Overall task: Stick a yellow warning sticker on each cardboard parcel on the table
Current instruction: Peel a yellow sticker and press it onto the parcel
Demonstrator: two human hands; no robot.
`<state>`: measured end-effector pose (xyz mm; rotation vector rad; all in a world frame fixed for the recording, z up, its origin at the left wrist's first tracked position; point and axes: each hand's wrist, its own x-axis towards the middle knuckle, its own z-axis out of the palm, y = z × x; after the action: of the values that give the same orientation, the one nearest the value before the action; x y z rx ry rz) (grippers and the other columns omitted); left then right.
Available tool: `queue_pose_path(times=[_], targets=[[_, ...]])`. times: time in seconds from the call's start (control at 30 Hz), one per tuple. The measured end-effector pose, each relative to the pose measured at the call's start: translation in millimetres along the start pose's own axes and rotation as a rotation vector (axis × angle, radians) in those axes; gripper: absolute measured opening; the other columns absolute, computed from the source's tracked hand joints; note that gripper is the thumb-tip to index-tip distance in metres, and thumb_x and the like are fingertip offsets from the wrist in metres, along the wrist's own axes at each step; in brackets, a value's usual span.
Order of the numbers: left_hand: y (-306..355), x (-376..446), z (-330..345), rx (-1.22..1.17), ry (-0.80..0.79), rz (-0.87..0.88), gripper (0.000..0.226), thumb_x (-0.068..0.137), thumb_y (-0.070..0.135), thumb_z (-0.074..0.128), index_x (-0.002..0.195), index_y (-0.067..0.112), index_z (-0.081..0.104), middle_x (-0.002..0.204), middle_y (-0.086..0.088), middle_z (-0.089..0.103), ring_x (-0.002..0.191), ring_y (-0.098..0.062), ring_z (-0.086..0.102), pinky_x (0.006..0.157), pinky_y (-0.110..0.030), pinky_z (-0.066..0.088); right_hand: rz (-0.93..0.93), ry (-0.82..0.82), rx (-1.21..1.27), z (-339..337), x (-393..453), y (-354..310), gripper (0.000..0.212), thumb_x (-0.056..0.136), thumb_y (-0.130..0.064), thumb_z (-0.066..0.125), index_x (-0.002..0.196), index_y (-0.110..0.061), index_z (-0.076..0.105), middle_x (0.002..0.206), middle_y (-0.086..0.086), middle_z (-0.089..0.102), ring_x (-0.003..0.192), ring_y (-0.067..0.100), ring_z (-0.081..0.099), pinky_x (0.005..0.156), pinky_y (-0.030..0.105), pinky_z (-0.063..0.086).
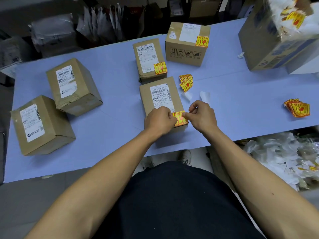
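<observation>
Both hands met over the parcel (161, 99) near the table's (103, 69) front edge. The left hand (159, 119) and the right hand (202, 116), fingers curled, pinched opposite sides of the yellow sticker (179, 118) lying on the parcel's near corner, below its shipping label (161, 96).

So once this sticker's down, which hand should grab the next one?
Probably the right hand: the small pile of yellow warning stickers lies on its side of the brown cardboard parcel.
</observation>
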<state>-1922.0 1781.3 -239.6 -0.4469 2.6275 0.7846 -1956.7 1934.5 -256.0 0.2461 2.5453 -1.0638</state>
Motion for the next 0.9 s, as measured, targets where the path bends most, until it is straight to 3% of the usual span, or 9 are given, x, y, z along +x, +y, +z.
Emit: queue_pose_path(times=[0.1,0.23,0.37,0.47,0.6,0.77,0.9], targets=[[2.8,2.2,-0.8,0.077,-0.010,0.007,0.019,0.077,0.029,0.057,0.068,0.013,0.063,0.067,-0.003,0.063,0.069,-0.029,0.059,0.052,-0.024,0.036,-0.018,-0.005,-0.018,1.0,0.4,2.6,0.025,0.083,-0.033,0.078,0.085,-0.019,0.058,0.067,-0.010,0.058,0.078,0.022,0.063,0.066,0.032,0.043],[5.5,8.0,-4.2,0.137,-0.035,-0.029,0.021,0.076,0.033,0.062,0.073,0.012,0.066,0.072,-0.004,0.065,0.073,-0.028,0.062,0.054,-0.025,0.040,-0.007,-0.021,0.005,-1.2,3.3,7.4,0.026,0.082,-0.037,0.079,0.087,-0.019,0.059,0.067,-0.010,0.060,0.078,0.019,0.062,0.069,0.034,0.048],[-10.1,2.2,-8.7,0.219,0.089,0.096,0.016,0.082,0.032,0.058,0.077,0.017,0.060,0.083,-0.003,0.065,0.084,-0.030,0.060,0.057,-0.030,0.037,-0.018,-0.047,0.071,3.5,4.8,13.7,0.028,0.088,-0.044,0.070,0.103,-0.021,0.063,0.083,-0.009,0.065,0.087,0.015,0.063,0.072,0.031,0.048],[-31.5,-5.7,-5.9,0.299,0.222,0.273,0.031,0.087,0.038,0.059,0.109,0.017,0.062,0.113,-0.006,0.059,0.109,-0.029,0.050,0.076,-0.038,0.043,0.030,-0.101,0.156,17.7,4.5,8.2,0.052,0.092,-0.057,0.057,0.126,-0.019,0.059,0.105,-0.002,0.067,0.100,0.017,0.064,0.081,0.032,0.048],[-47.7,-5.6,0.6,0.347,0.151,0.225,0.059,0.095,0.048,0.050,0.147,0.020,0.041,0.155,-0.012,0.033,0.144,-0.033,0.024,0.109,-0.052,0.033,0.032,-0.140,0.153,38.9,-0.9,1.9,0.064,0.095,-0.062,0.047,0.138,-0.015,0.052,0.129,0.003,0.064,0.117,0.023,0.060,0.092,0.035,0.046],[-63.9,-7.9,11.2,0.307,0.068,0.222,0.063,0.102,0.052,0.035,0.157,0.027,0.019,0.167,-0.007,0.007,0.154,-0.028,-0.003,0.117,-0.058,0.019,-0.126,-0.246,0.121,37.2,-19.4,20.6,0.056,0.094,-0.060,0.051,0.138,-0.025,0.047,0.122,-0.004,0.066,0.108,0.019,0.062,0.092,0.040,0.049],[-69.7,-5.1,11.9,0.209,0.087,0.249,0.065,0.101,0.052,0.039,0.157,0.027,0.019,0.168,-0.007,0.004,0.154,-0.026,-0.003,0.120,-0.053,0.014,-0.148,-0.396,0.142,24.8,-15.3,33.7,0.072,0.089,-0.062,0.059,0.150,-0.033,0.033,0.134,-0.018,0.058,0.119,0.007,0.058,0.092,0.020,0.042]])
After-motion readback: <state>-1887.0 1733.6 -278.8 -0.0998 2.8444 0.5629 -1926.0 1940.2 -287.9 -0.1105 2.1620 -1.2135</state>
